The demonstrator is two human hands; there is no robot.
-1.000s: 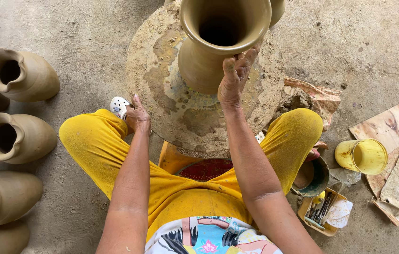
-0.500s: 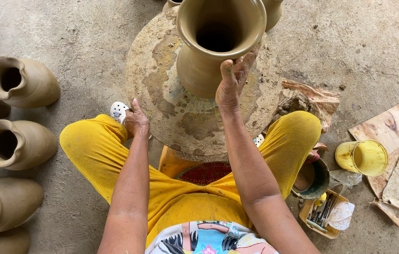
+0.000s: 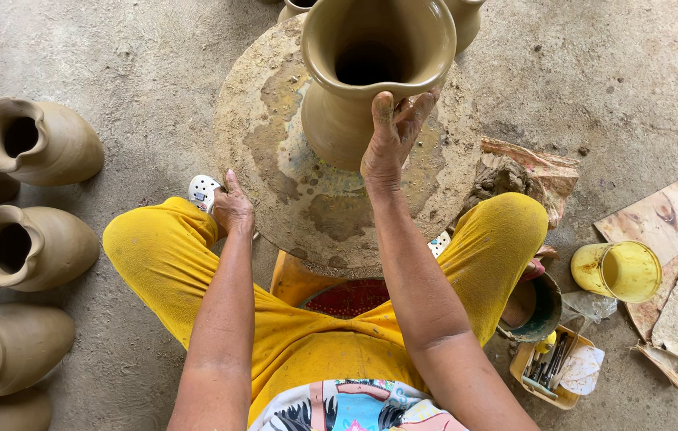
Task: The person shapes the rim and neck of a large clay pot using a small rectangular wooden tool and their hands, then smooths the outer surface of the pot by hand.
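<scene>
Jug (image 3: 355,96) neck against right hand (image 3: 387,148) fingers (image 3: 403,120), apparently touching.

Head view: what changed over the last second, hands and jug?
The right hand shifted slightly left along the clay jug, fingers on the neck just under the rim, thumb now raised to the spout lip. The left hand stayed on the edge of the round wheel. The pots on the floor did not move.

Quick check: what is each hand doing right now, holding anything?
Left hand: open, holding nothing, resting at the edge of the round wheel.
Right hand: open, fingers against the clay jug just under its rim, not closed around it.
</scene>
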